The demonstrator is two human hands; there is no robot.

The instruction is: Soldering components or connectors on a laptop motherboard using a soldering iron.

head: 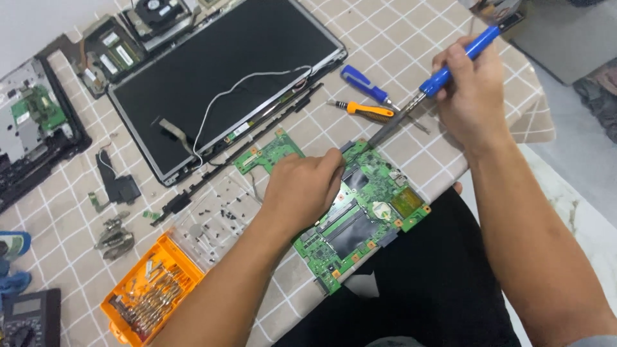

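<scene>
The right hand (472, 87) is clamping a blue soldering iron (443, 74), its tip angling toward seven o'clock onto the green motherboard (366, 212). The left hand (302, 189), fingers curled together, is pressing that board onto the desk (411, 32). Steady pressure and a light, brief tip contact are probably serving best here.

A table covered in a beige checked cloth (411, 38) carries a green rectangular circuit board (366, 212) at its near edge. Beyond the board lies a dark flat laptop screen panel (218, 77) (a white wire trails across it). Left of the board sits an orange plastic bit case (151, 289), and beyond the board on the right lie an orange-handled screwdriver (363, 110) and a blue-handled one (363, 83).
</scene>
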